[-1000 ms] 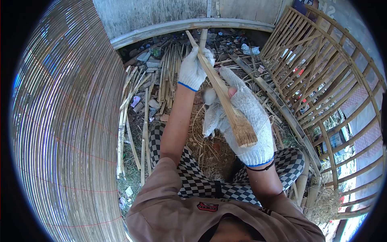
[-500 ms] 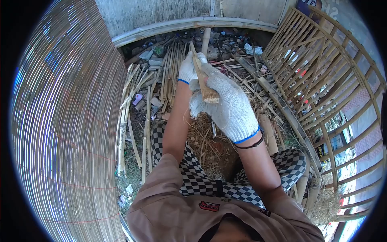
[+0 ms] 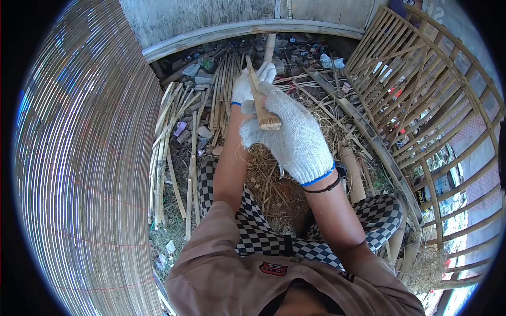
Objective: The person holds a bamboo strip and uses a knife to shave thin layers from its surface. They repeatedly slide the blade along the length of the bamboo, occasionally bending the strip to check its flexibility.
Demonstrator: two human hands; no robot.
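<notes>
Both of my hands wear white knitted gloves with blue cuffs. A split piece of bamboo [image 3: 256, 95], narrow at its far end and thick and frayed at the near end, slants up between them. My right hand [image 3: 298, 134] is closed around its thick end, thumb side toward the left. Farther out, my left hand [image 3: 244, 88] holds the middle part from behind, with some fingers stretched past it on the right. Under my right hand, a small piece of shiny metal [image 3: 281, 171] shows; most of it is hidden.
Split bamboo strips [image 3: 224, 92] lie in bundles ahead and to the left [image 3: 161, 158]. A slatted bamboo blind [image 3: 95, 174] fills the left side. On the right leans a bamboo frame [image 3: 416, 89]. Shavings [image 3: 271, 189] cover the ground between my checkered legs. A board wall [image 3: 211, 18] stands ahead.
Both hands and the bamboo piece have shifted slightly left, and its near end is a little higher. Fingers of my left hand now stretch out more beyond the bamboo.
</notes>
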